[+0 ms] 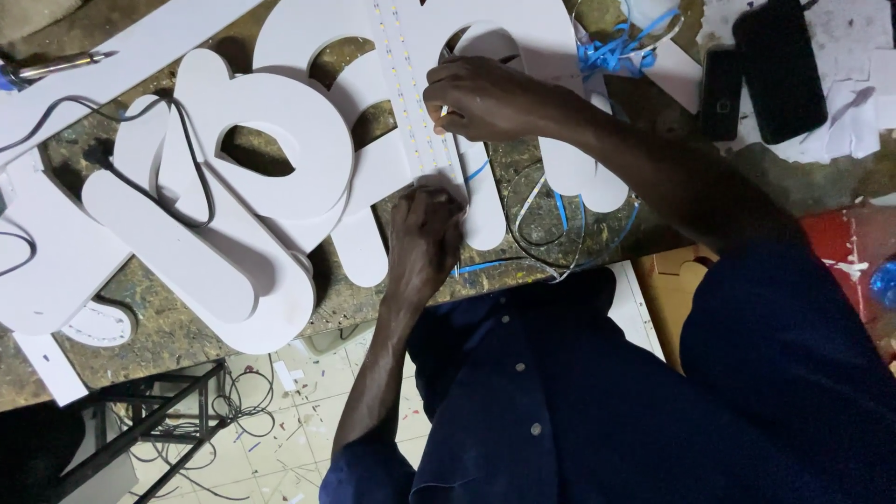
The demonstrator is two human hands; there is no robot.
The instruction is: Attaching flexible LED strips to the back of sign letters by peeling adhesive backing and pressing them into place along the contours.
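- The left hand (425, 233) rests near the front edge of the workbench (168, 327), its fingers curled and pressing down on the near end of a white panel with LED strips (415, 103). Whether the fingers pinch the panel's end or only press on it, I cannot tell.
- The right hand (481, 98) lies further back on the same panel, fingers bent together, with the tips at the right side of the strips. It seems to pinch something small and pale, but this is too small to be sure.
- The panel runs from the back edge of the workbench toward the front edge, between the two hands, lying over the white cut-out letters (271, 140).
- As I judge it, about three rows of LED strip are already laid along the panel. The blue-and-white wires (560, 210) hang loose just right of the panel, so the wiring seems not finished.
- The large white rounded letter shapes are stacked on the left and middle part of the workbench, partly overlapping. They are plain white, with no print that I can see.
- A black cable (191, 168) crosses the letters on the left side.
- A soldering tool (61, 63) lies near the back left corner.
- Two dark phones (775, 65) lie near the back right corner on white paper scraps (854, 103).
- A red surface (845, 247) is at the right, beside a piece of brown cardboard (672, 280).
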